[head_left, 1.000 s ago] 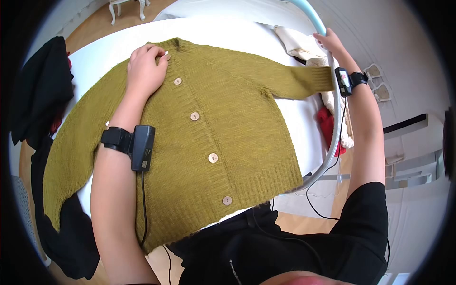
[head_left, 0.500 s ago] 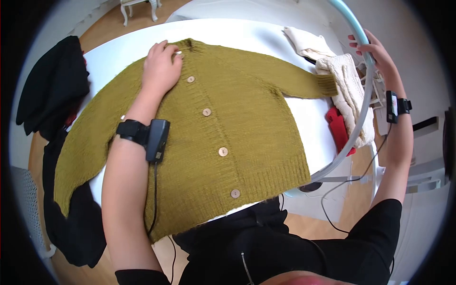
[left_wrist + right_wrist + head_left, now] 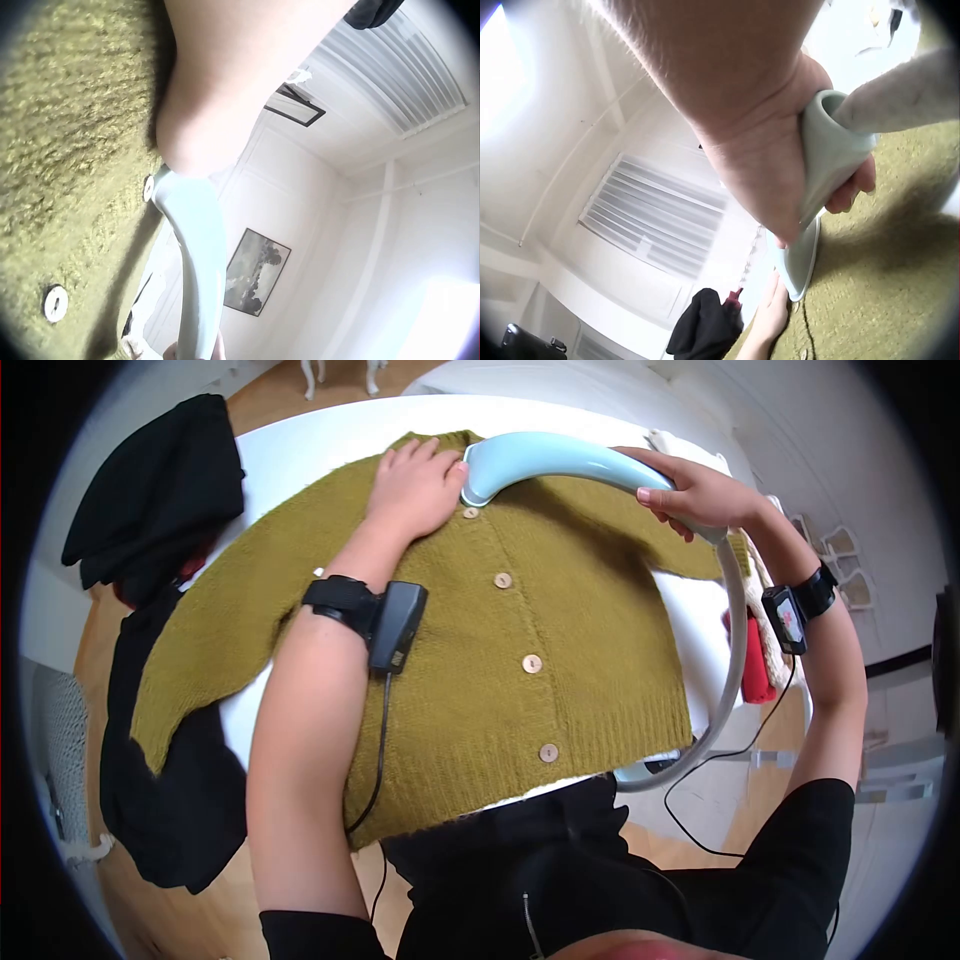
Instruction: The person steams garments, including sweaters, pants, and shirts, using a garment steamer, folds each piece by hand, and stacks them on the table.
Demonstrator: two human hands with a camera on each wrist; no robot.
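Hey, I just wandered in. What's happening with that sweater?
A person has an olive cardigan spread front up on a white table. Their left-hand grip rests near its collar. The right-hand grip holds a curved, pale blue tool with a grey hose, perhaps a garment steamer. The tool's broad end is by the top visible button, right beside the left thumb; whether it touches the knit is hard to tell.

Homelike room (image 3: 300, 322), white walls (image 3: 292, 180), framed picture (image 3: 257, 274), curved white furniture legs (image 3: 308, 378), wood-look floor (image 3: 266, 394)
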